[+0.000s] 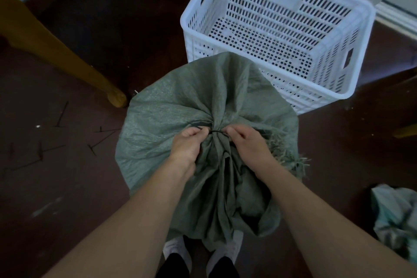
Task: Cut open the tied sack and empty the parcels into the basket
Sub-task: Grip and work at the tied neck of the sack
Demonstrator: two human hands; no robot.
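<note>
A full grey-green woven sack (171, 106) stands upright on the floor in front of me, its neck gathered and bound by a thin black tie (215, 131). My left hand (188, 145) pinches the tie and the bunched cloth from the left. My right hand (249, 144) pinches them from the right. The loose, frayed mouth of the sack hangs toward me below my hands. A white perforated plastic basket (338, 88) stands just behind the sack to the right, with nothing visible inside. The parcels are hidden in the sack. No cutting tool is in view.
Several cut black ties (61, 115) lie scattered on the dark brown floor at the left. A yellow wooden furniture leg (56, 52) slants down at the left. A crumpled pale green sack (394, 216) lies at the right edge. My shoes (178, 250) show below.
</note>
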